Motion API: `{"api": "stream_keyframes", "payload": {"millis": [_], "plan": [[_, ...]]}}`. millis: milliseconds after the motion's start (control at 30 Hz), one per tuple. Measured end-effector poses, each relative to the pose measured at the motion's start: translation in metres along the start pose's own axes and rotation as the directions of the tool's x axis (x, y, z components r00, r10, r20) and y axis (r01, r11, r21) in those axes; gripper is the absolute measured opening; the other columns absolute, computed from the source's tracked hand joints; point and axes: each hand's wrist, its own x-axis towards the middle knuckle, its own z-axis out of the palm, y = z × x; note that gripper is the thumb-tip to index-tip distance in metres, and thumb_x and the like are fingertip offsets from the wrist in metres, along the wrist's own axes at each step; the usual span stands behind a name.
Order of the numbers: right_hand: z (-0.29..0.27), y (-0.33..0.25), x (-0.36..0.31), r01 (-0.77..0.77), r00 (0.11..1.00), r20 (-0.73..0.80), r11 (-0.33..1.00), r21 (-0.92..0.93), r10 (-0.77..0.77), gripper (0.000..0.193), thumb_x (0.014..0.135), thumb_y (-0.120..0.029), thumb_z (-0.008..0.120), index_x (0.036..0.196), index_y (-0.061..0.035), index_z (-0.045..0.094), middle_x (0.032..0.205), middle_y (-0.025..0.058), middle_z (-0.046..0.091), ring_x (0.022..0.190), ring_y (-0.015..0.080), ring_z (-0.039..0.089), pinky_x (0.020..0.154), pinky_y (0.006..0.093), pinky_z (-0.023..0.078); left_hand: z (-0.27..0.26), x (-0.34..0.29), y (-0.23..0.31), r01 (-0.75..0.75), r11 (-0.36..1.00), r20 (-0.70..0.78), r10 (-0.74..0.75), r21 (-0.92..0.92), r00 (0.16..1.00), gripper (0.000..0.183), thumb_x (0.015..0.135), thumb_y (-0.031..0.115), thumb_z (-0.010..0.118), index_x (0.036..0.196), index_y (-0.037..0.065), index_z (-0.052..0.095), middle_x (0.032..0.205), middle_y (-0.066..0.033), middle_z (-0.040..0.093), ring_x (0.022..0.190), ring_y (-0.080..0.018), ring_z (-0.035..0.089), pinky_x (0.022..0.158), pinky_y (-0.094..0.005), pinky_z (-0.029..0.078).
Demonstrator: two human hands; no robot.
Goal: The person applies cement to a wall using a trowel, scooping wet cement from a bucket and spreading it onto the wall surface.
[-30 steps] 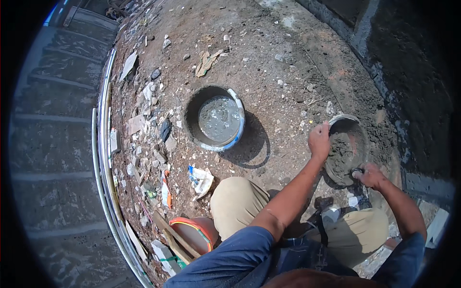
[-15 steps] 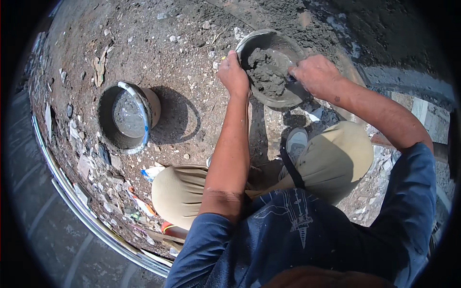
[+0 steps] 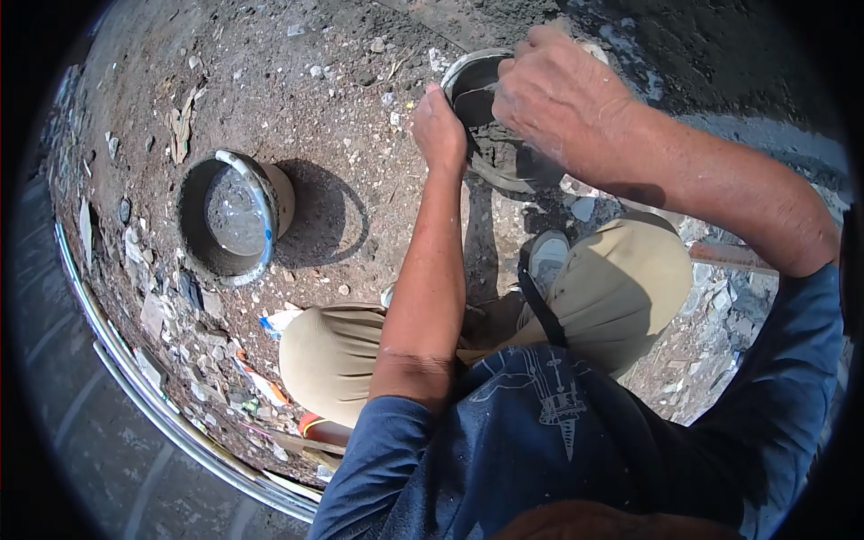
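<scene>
A round bucket (image 3: 506, 180) of wet grey mortar (image 3: 493, 144) is tilted in front of me. My left hand (image 3: 439, 130) grips its left rim, thumb up. Over the bucket's right side is my right hand (image 3: 562, 99), closed around what looks like a trowel; the hand covers its handle, and little of the blade can be made out. The hand also hides the far right part of the bucket. Standing to the left is a second bucket (image 3: 281, 198), with greyish liquid inside and a pale handle (image 3: 263, 202) lying over its rim.
Gravelly ground (image 3: 333, 117) strewn with stones and rubble surrounds the buckets. Wet dark mortar (image 3: 729, 63) spreads at the far right, along a grey edge. Long pipes (image 3: 162, 396) run along the lower left. My bent knees (image 3: 630, 288) flank the near side.
My right hand has risen from the bucket's right rim and swung left over the mortar, covering more of it. My left hand stays on the rim.
</scene>
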Motion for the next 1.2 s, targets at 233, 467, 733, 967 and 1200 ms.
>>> {"api": "stream_keyframes", "payload": {"millis": [233,467,733,967,1200], "plan": [[0.115,0.030,0.012,-0.168,0.957,-0.229,0.984,0.066,0.179,0.006,0.080,-0.015,0.065,0.083,-0.0118,0.070,0.076,0.0074,0.068,0.084,0.0232,0.069,0.077,0.0366,0.048,0.002,-0.008,0.007,-0.105,0.989,-0.100,0.116,0.108,0.988,0.045,0.101,0.035,0.051,0.083,-0.005,0.062,0.082,-0.0282,0.063,0.078,-0.0468,0.060,0.074,-0.0542,0.044],[0.190,-0.023,-0.020,-0.537,0.804,0.558,0.653,0.534,0.205,0.034,0.086,-0.029,0.066,0.108,-0.0044,0.073,0.105,0.0207,0.073,0.102,0.0357,0.070,0.087,0.0471,0.056,0.010,-0.005,-0.002,-0.087,0.996,-0.179,0.083,-0.014,0.980,0.048,0.101,0.034,0.053,0.075,-0.005,0.058,0.069,-0.0226,0.058,0.065,-0.0367,0.054,0.066,-0.0497,0.042],[0.111,0.024,-0.014,-0.479,0.867,0.468,0.539,0.692,0.170,0.045,0.088,-0.042,0.069,0.119,-0.0092,0.072,0.104,0.0200,0.072,0.106,0.0364,0.067,0.092,0.0487,0.051,-0.001,-0.003,-0.005,-0.089,0.996,-0.158,0.083,-0.028,0.984,0.048,0.102,0.033,0.052,0.074,-0.006,0.057,0.066,-0.0205,0.056,0.061,-0.0315,0.049,0.064,-0.0479,0.041],[0.143,-0.039,0.006,-0.214,0.957,0.276,0.854,0.474,0.086,0.022,0.083,-0.019,0.070,0.102,-0.0076,0.073,0.083,0.0176,0.072,0.081,0.0362,0.072,0.074,0.0462,0.058,0.005,-0.002,-0.015,-0.103,0.991,-0.179,0.087,-0.084,0.980,0.049,0.102,0.032,0.050,0.074,-0.008,0.057,0.067,-0.0216,0.056,0.062,-0.0311,0.050,0.065,-0.0475,0.041],[0.127,0.047,-0.014,-0.359,0.921,-0.041,0.885,0.297,0.387,0.017,0.079,-0.016,0.069,0.094,-0.0061,0.071,0.075,0.0133,0.069,0.075,0.0316,0.071,0.066,0.0448,0.055,0.012,-0.007,0.011,-0.068,0.995,-0.141,0.058,-0.070,0.988,0.049,0.102,0.033,0.051,0.074,-0.007,0.055,0.066,-0.0212,0.055,0.062,-0.0341,0.049,0.065,-0.0495,0.039]]}}
